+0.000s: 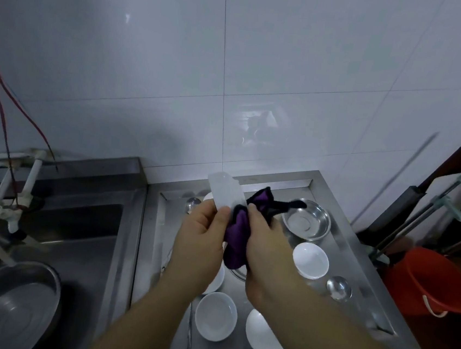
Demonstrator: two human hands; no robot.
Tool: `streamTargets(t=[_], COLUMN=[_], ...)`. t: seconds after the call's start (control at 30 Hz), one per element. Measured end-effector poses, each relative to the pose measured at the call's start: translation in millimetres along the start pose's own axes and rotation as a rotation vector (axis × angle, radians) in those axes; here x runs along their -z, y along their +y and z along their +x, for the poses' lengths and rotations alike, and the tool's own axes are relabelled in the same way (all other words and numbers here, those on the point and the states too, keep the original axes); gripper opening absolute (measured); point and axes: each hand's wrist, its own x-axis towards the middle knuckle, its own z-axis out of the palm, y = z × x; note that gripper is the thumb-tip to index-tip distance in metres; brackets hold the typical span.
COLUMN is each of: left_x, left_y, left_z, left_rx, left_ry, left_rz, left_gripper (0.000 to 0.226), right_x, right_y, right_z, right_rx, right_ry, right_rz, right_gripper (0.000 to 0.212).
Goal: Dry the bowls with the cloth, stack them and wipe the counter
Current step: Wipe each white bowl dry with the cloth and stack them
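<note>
White glazed tile wall (151, 52): fills the upper half of the view.

Stainless steel sink basin (75, 229), left: holds 1 large round steel pan (11, 302) at its near corner; white pipe taps (19, 195) stand behind it.

Stainless steel drainer surface (356, 261), right of the sink: shallow raised rim, carries all the dishes.

Orange plastic bucket (426, 280): on the floor beyond the right edge of the surface.

Left hand (202, 245): fingers curled round the lower end of a flat, pale, translucent oblong piece (226, 193), held upright above the surface. What that piece is cannot be told.

Right hand (267, 249): fingers closed on a purple cloth with dark edging (235, 240), pressing it against the oblong piece; a loose tail of the cloth hangs over towards the back.

Round shallow steel bowl (307, 219): far right of the surface, upright.

White ceramic bowls, 4 plainly visible:
- 1 (310, 260) upright, just in front of the steel bowl;
- 1 (215, 316) upright, near edge;
- 1 (262, 334) tilted or overturned beside it;
- 1 (217, 279) partly hidden under the left wrist.

Further rims behind the hands: too hidden to count.

Small clear glass domed lid (339, 288): right of the bowls.

Task status, judged: early. Bowls lie scattered singly, none stacked; whether any is dried cannot be told. Drying, stacking and wiping the surface remain.
</note>
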Motion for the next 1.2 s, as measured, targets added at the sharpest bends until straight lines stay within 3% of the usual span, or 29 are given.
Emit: streamTargets(t=[0.07,0.2,0.37,0.43,0.57,0.7,0.93,1.07,1.2], left_x=[2,11,21,25,31,25,25,20,17], left_y=[1,1,0,-1,2,4,8,11,10], left_z=[-1,-3,-8,-10,-15,-18,-7,-7,-2], left_rx=[0.013,0.049,0.074,0.065,0.017,-0.127,-0.286,-0.359,-0.453], left_ry=[-0.028,-0.095,-0.194,-0.234,-0.340,-0.366,-0.344,-0.382,-0.455], left_rz=[-0.005,-0.074,-0.078,-0.008,0.182,0.538,0.925,1.089,1.238], left_gripper=[0.025,0.023,0.027,0.024,0.028,0.016,0.023,0.010,0.016], right_x=[2,10,19,18,23,28,31,37,47], right_y=[1,-12,-28,-36,-48,-37,-14,-17,-20], right_z=[-3,0,21,30,44,43,40,44,44], right_rx=[0.177,0.434,0.412,0.320,0.032,-0.235,-0.157,-0.061,-0.072], right_ry=[0.021,-0.067,-0.079,-0.072,-0.109,-0.099,-0.059,-0.014,-0.100], right_rz=[-0.146,-0.407,-0.645,-0.675,-0.429,-0.103,-0.039,-0.088,-0.130], right_gripper=[0.003,0.011,0.006,0.018,0.023,0.022,0.025,0.041,0.067])
